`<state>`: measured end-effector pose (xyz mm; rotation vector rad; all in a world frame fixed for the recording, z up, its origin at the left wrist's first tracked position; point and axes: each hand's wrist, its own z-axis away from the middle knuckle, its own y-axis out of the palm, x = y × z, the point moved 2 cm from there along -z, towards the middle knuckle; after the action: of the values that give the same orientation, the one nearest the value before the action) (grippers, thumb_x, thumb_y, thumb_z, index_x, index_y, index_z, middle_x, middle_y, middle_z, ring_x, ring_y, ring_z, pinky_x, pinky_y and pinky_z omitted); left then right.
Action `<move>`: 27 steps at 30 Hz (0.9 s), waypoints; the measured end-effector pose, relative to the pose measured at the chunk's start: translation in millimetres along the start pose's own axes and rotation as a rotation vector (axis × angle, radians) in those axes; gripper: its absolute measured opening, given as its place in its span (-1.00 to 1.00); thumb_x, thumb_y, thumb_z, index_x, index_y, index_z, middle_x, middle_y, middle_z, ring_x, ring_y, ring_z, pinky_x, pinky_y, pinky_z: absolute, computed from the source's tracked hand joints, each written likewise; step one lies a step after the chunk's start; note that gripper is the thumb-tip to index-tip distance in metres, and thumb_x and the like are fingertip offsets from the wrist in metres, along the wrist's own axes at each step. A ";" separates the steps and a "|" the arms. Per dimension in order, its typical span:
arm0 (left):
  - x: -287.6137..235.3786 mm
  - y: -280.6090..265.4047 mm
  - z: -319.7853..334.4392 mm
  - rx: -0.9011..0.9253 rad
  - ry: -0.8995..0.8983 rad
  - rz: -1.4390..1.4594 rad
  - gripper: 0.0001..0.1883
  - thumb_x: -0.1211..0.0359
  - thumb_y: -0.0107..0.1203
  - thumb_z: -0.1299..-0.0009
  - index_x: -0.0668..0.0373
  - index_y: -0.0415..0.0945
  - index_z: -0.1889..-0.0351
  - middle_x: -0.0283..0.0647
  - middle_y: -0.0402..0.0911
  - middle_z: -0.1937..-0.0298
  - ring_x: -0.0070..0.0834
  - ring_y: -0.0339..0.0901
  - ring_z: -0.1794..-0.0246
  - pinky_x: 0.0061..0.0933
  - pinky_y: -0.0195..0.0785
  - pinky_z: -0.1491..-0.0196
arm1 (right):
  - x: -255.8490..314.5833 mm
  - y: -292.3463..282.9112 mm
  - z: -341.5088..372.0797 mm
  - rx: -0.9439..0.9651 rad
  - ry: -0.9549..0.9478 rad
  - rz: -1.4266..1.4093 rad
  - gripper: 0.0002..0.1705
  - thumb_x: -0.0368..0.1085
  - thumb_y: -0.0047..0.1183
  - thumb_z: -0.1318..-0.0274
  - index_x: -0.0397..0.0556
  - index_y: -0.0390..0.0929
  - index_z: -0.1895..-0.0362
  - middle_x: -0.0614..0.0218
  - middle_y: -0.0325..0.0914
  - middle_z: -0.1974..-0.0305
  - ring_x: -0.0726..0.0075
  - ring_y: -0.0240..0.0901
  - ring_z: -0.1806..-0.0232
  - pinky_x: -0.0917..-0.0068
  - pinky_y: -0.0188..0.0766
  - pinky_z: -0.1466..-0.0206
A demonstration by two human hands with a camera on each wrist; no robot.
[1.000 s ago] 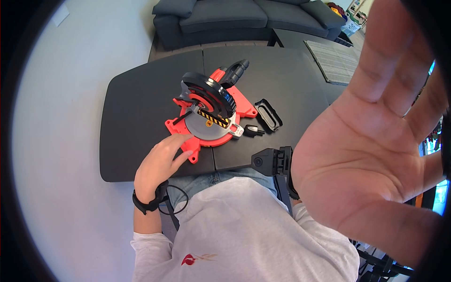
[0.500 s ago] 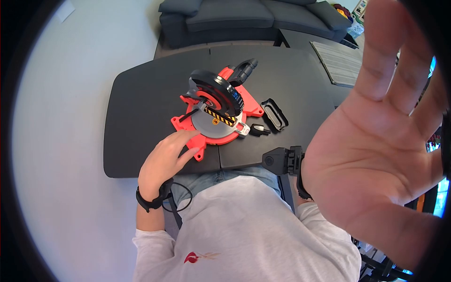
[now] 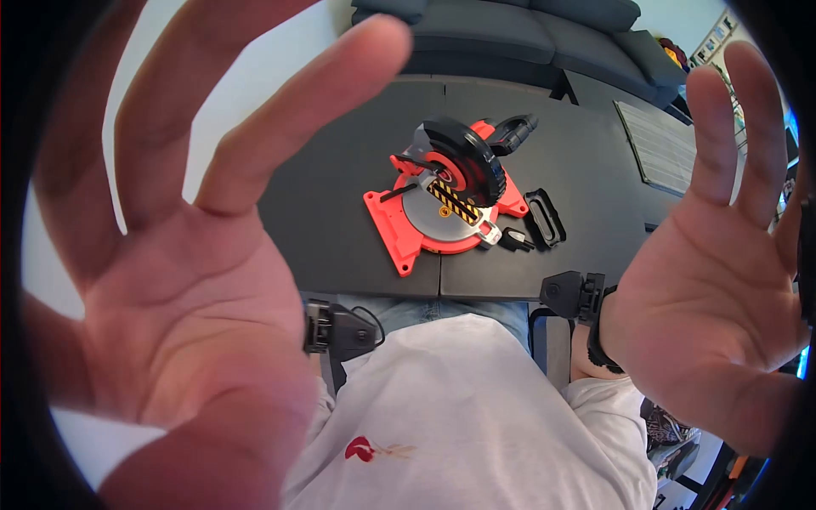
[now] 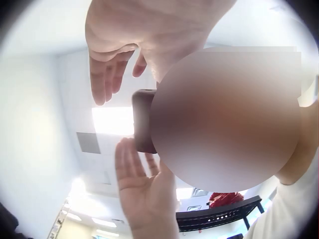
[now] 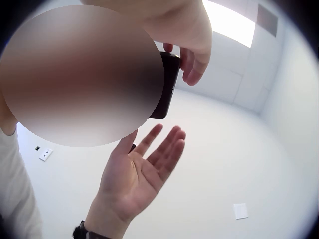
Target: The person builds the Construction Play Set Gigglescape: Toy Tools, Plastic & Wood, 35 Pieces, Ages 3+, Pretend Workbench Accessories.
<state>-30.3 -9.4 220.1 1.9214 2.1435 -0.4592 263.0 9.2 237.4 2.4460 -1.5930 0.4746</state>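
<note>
Both palms are raised close to the head camera. My left hand [image 3: 191, 331] fills the left side with its fingers spread, and my right hand [image 3: 710, 306] stands on the right with fingers extended. Neither palm holds anything. Each wrist view shows the two hands on either side of a dark head-worn device [image 4: 143, 122], fingers near its edges. Between the hands in the head view, a red and black toy miter saw [image 3: 467, 157] sits on the dark table [image 3: 340, 187]. Beside it lie a small black piece [image 3: 515, 240] and a black oblong frame [image 3: 534, 223].
A grey couch [image 3: 501, 38] stands beyond the table. A striped grey mat [image 3: 659, 149] lies at the back right. Black wrist mounts [image 3: 350, 331] are strapped to both arms. A dark shelf with something red on it [image 4: 227, 200] shows in the left wrist view.
My left hand has left the saw's red base and come up beside the head camera. The right hand stays raised, a little farther right. The head view has shifted, so the saw appears farther right.
</note>
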 end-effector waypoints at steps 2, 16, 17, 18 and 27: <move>9.3 13.7 -0.2 -0.003 -0.006 -0.005 -0.51 0.28 0.44 -0.47 0.34 0.58 -0.26 0.09 0.73 -0.16 -0.10 0.75 -0.13 -0.10 0.68 -0.20 | 0.2 2.2 -1.0 0.009 -0.002 -0.005 -0.77 -0.34 0.14 -0.44 -0.19 0.56 -0.07 -0.04 0.65 0.09 0.06 0.64 0.13 0.11 0.62 0.07; 28.6 59.9 13.9 -0.074 0.024 -0.034 -0.62 0.35 0.40 -0.48 0.33 0.60 -0.15 0.12 0.73 -0.10 -0.06 0.76 -0.03 -0.10 0.71 -0.10 | 0.2 2.6 -2.0 0.034 0.005 -0.005 -0.77 -0.32 0.09 -0.48 -0.18 0.53 -0.09 -0.06 0.64 0.08 0.03 0.64 0.10 0.07 0.63 0.05; 27.9 59.7 14.3 -0.077 0.029 -0.035 -0.63 0.35 0.40 -0.48 0.33 0.60 -0.15 0.12 0.73 -0.09 -0.06 0.76 -0.03 -0.10 0.71 -0.10 | -1.0 2.5 -2.1 0.036 0.004 -0.004 -0.77 -0.32 0.08 -0.49 -0.18 0.53 -0.09 -0.06 0.64 0.08 0.02 0.64 0.10 0.07 0.63 0.04; 25.9 57.5 15.5 -0.073 0.030 -0.033 -0.64 0.36 0.39 -0.48 0.33 0.60 -0.14 0.13 0.73 -0.09 -0.06 0.76 -0.02 -0.10 0.71 -0.09 | -1.5 2.4 -1.7 0.038 0.003 -0.004 -0.77 -0.32 0.08 -0.49 -0.18 0.53 -0.09 -0.06 0.64 0.07 0.02 0.64 0.10 0.06 0.63 0.04; 4.9 48.0 20.5 -0.040 0.048 -0.014 -0.71 0.40 0.37 -0.49 0.33 0.61 -0.07 0.14 0.74 -0.04 -0.03 0.77 0.04 -0.11 0.73 -0.03 | -1.1 -6.7 -0.9 0.045 0.003 0.034 -0.77 -0.31 0.05 -0.52 -0.18 0.52 -0.10 -0.07 0.64 0.07 0.00 0.65 0.08 0.03 0.64 0.03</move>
<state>15.9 -8.2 195.5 1.9162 2.1798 -0.3742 268.5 13.1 238.0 2.4529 -1.6431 0.5241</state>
